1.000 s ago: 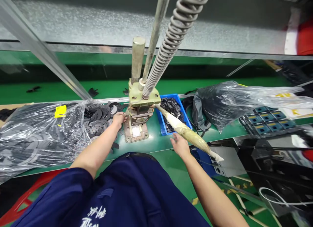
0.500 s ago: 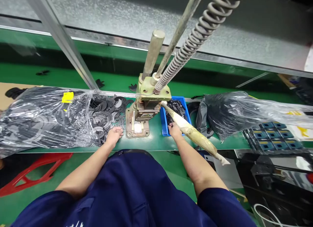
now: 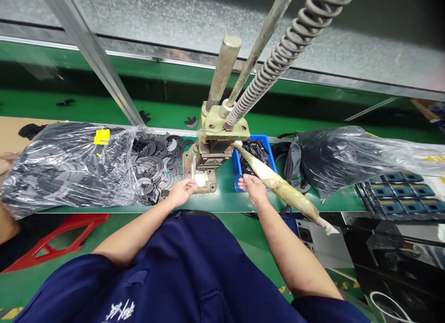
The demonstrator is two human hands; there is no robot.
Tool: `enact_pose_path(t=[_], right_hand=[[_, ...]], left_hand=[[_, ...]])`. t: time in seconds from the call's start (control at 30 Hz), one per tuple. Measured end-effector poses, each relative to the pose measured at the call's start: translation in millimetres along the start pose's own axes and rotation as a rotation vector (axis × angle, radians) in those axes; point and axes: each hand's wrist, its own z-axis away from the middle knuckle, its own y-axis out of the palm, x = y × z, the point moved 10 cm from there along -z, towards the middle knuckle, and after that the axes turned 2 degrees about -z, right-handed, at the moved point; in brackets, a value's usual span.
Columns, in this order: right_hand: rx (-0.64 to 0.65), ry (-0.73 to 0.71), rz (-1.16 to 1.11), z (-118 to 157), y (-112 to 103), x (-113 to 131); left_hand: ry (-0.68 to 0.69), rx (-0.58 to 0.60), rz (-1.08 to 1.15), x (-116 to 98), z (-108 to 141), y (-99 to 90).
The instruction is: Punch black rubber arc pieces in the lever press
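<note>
My left hand (image 3: 183, 192) is at the front left corner of the press base (image 3: 210, 187), its fingers pinched together; what they hold, if anything, I cannot make out. A white pad (image 3: 200, 180) lies on that base beneath the raised head of the hand press (image 3: 212, 158). My right hand (image 3: 254, 188) is closed at the front of the blue bin (image 3: 237, 165), thumb and fingers together; anything between them is too small to name. Thin black pieces (image 3: 256, 151) fill the bin. Left of the press lies a pile of dark grey curved pieces (image 3: 153, 167).
The press's cloth-wrapped lever (image 3: 283, 193) slants over my right forearm. Clear plastic bags (image 3: 69, 170) of curved pieces and of dark items (image 3: 330, 156) flank the work area. Blue-and-black parts (image 3: 399, 191) sit far right. Another person's hand (image 3: 7, 163) touches the left bag.
My left hand has moved right, from the pile's edge to the press base. My right hand has drawn back slightly toward me from the bin. Another person's hand has appeared at far left.
</note>
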Motion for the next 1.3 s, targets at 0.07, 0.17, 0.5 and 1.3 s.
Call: enact_pose_path(t=[0.07,0.17,0.5,1.3], right_hand=[[0.044,0.099,-0.096,8.7,19.6,-10.8],[0.118,0.214,-0.212,23.2,54.9,-18.9],[0.277,0.345,-0.343,50.8,119.6,-13.3],[0.193,0.247,-0.236,61.1,129.2,-15.2]], left_hand=[[0.077,0.064,-0.048,-18.4,1.2,12.0],[0.178,0.092,-0.087,-40.6,3.5,20.2],[0.378,0.033,-0.165,-63.6,14.5,11.8],[-0.201,0.137,0.347,-10.8,7.8,33.1]])
